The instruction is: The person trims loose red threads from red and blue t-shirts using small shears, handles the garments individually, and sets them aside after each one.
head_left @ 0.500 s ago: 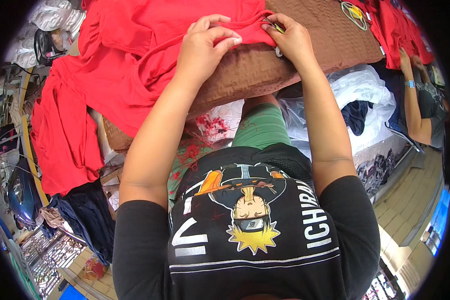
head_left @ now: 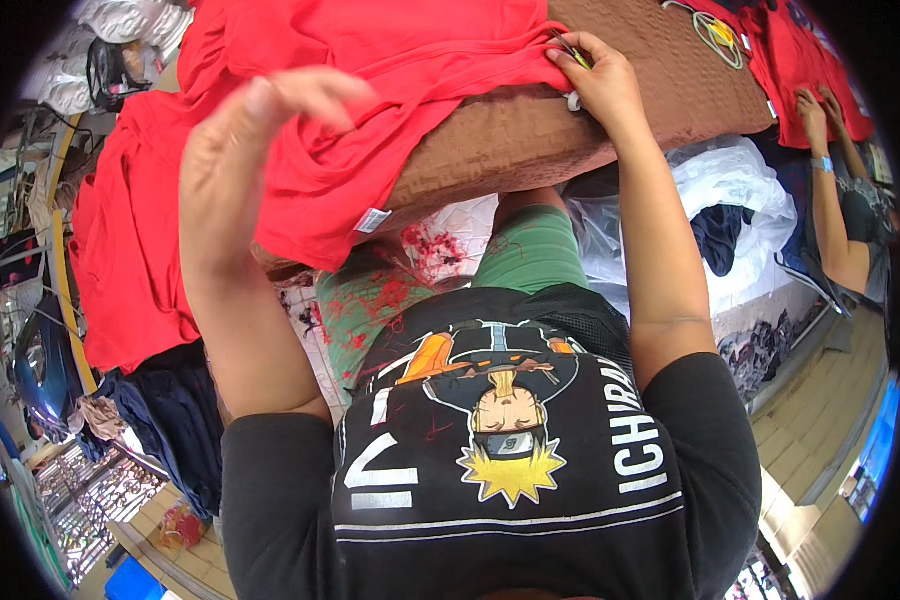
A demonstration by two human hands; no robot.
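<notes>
A red knit garment [head_left: 410, 60] lies spread over the brown padded surface in front of me, its left part hanging over the edge. My right hand [head_left: 611, 88] is closed around small yellow-green thread snips [head_left: 582, 60] at the garment's right edge. Whether those fingers also pinch the cloth, I cannot tell. Raised over the left part of the garment, my left hand [head_left: 255, 125] is blurred, with its fingers stretched out and nothing visible in them. A white label [head_left: 373, 220] shows at the garment's near hem.
The brown quilted cover [head_left: 530, 130] wraps the work surface above my green-clad legs. White plastic [head_left: 715, 180] with dark cloth sits at right. Farther right, another person's hands [head_left: 815, 115] touch a red garment [head_left: 795, 70]. Yellow cord [head_left: 718, 38] lies at the back.
My left hand has left the cloth near my right hand and swung left and up. The garment's near edge has shifted, and its white label now shows. My right hand keeps the snips.
</notes>
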